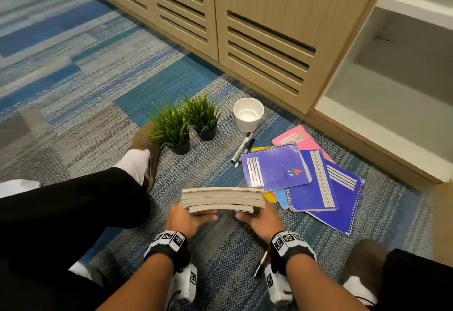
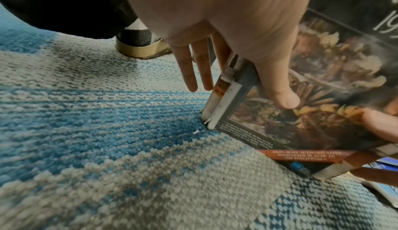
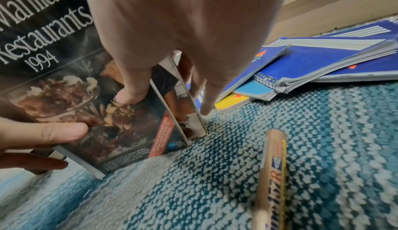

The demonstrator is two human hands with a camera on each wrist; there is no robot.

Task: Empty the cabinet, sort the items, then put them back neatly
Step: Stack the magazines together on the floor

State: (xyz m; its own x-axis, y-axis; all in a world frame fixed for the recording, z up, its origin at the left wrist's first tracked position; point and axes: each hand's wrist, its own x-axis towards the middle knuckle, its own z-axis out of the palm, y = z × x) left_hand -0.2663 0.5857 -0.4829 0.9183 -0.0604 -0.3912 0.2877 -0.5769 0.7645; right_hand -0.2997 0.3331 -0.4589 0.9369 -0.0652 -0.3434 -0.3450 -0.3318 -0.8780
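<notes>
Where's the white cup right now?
In the head view, the white cup stands upright on the carpet, right of the two potted plants, beyond the markers.

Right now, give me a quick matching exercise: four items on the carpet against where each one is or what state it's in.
1. books
2. white cup
3. markers
4. purple notebook

a. atop the notebook pile
b. upright, empty
c. standing on edge between both hands
d. lying between cup and notebooks

Pairs: 1-c, 2-b, 3-d, 4-a
</notes>
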